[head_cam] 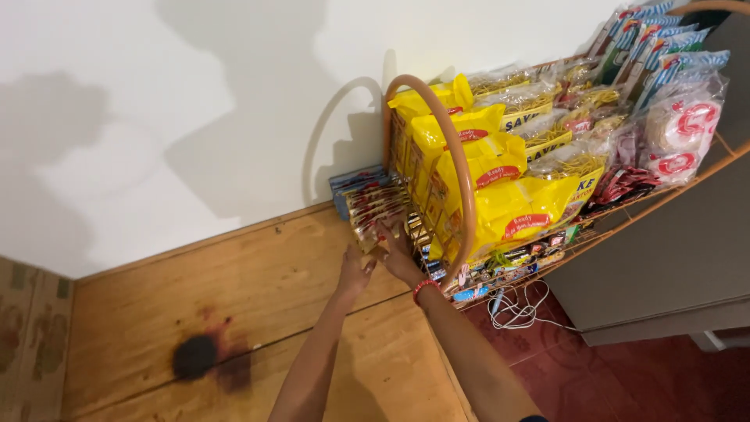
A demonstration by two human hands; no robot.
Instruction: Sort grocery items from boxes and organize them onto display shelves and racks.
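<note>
So the strip of small sachets (375, 205) hangs at the left end of the wire rack (461, 168), beside the yellow noodle packs (500, 207). It looks light, floppy and crinkly, best pinched at its bottom edge. The right hand (400, 254) has fingers pinching that lower end; the left hand (355, 272) sits just below, fingers loosely curled, empty.

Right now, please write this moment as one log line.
left hand: near sachet strips | right hand: touching sachet strips | beside wire rack | yellow packets on rack
</note>
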